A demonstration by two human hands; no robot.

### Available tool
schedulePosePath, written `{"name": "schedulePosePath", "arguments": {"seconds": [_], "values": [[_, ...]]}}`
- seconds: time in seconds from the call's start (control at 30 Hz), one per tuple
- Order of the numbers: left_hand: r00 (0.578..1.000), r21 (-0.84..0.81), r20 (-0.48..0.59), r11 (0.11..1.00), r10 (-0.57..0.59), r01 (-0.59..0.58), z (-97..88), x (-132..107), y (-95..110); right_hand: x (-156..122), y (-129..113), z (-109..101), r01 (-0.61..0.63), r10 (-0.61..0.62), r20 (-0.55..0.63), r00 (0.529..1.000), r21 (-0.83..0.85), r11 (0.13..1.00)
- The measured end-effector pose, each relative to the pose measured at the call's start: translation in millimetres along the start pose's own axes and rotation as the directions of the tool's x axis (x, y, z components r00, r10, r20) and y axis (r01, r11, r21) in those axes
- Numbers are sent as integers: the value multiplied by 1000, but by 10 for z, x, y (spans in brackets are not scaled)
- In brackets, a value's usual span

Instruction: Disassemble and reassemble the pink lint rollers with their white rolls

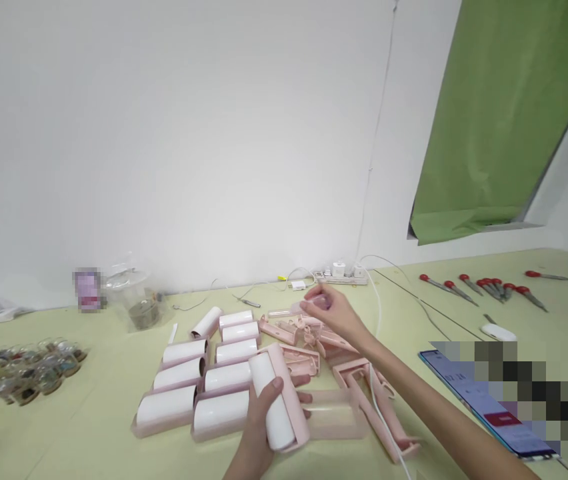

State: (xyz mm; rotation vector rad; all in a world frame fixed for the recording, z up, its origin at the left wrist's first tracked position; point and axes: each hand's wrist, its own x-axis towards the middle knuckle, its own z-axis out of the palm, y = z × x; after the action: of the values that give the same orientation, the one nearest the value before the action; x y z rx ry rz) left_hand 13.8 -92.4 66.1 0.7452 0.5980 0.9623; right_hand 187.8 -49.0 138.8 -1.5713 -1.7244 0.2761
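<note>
My left hand (263, 420) is closed around a lint roller (269, 397), a white paper roll in a pink plastic holder, tilted upright above the table. Farther back, my right hand (331, 307) has its fingers closed on a translucent pinkish cover (301, 307), partly hidden behind them. Beside my left hand lies another clear cover (337, 413). Several white rolls (227, 410) in translucent covers lie in two columns to the left. Loose pink holders (377, 413) are piled under and in front of my right forearm.
Small glass domes (24, 373) stand at the left, with a clear plastic tub (139, 300) behind. A power strip (341, 272) with white cables runs along the wall. At right lie red-handled pointed tools (494, 288), a white oval item (498, 332) and a phone (484, 400).
</note>
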Motion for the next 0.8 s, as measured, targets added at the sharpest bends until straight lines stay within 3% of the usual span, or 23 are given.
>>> {"name": "schedulePosePath", "arguments": {"seconds": [0.07, 0.13, 0.23, 0.37, 0.5, 0.63, 0.8], "values": [[988, 68, -128, 994, 91, -83, -16, 15, 28, 130, 97, 196, 45, -25, 109, 994, -183, 982], [964, 199, -211, 973, 161, -119, -66, 58, 0, 151, 175, 376, 77, -24, 216, 976, -241, 967], [912, 428, -248, 882, 326, -199, -160, 146, -75, 38, 231, 464, 107, -8, 333, 943, -280, 954], [858, 646, -152, 706, 490, -289, -198, 184, -74, -250, 176, 209, 109, -29, 351, 936, -212, 971], [862, 749, 6, 569, 506, -339, -114, 107, 26, -685, 19, -65, 95, -96, 306, 947, 19, 995], [844, 793, 120, 461, 523, -399, -1, 26, 60, -1100, -86, -84, 15, -39, 263, 964, 94, 995], [835, 793, 186, 423, 518, -439, 83, -63, 11, -1326, -63, -85, -26, 3, 202, 979, 109, 994]]}}
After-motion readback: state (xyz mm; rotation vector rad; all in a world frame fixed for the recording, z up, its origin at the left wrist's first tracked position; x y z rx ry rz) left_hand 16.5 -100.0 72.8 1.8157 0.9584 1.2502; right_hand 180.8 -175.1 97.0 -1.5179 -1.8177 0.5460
